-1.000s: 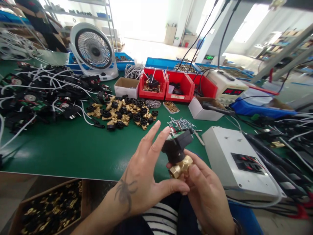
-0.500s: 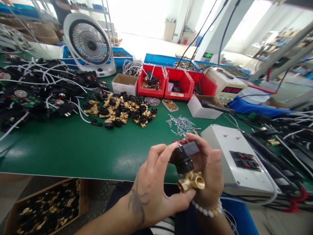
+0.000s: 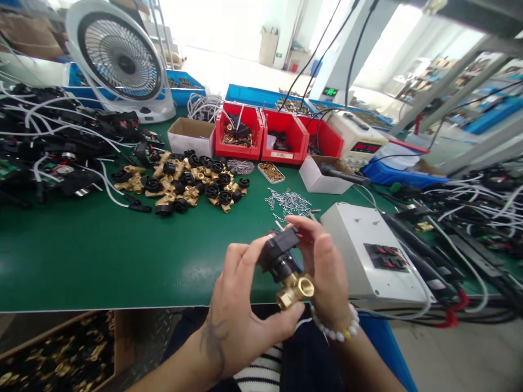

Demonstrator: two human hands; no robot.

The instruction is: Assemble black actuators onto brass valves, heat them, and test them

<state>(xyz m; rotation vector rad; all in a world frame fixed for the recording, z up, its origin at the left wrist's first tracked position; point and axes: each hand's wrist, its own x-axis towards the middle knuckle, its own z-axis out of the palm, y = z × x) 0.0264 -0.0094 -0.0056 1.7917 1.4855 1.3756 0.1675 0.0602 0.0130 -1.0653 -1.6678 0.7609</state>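
Both my hands hold one valve assembly (image 3: 286, 269) over the near edge of the green table (image 3: 102, 256): a black plastic head on a brass tee fitting. My left hand (image 3: 241, 305) cups it from the left, thumb under the brass part and fingers curled on the black head. My right hand (image 3: 324, 269) grips it from the right, fingertips on top of the black head. A pile of similar brass and black valves (image 3: 183, 185) lies farther back on the table.
A white box with sockets (image 3: 368, 256) stands right of my hands. Loose metal clips (image 3: 288, 200), red bins (image 3: 261, 133), small cardboard boxes, a white fan (image 3: 118, 57) and black wired units (image 3: 53, 147) fill the back. A cardboard box of valves (image 3: 57, 359) sits below the table's edge.
My right hand moved from under the brass fitting up to the black head. The assembly has turned in my hands, and the view has shifted right.
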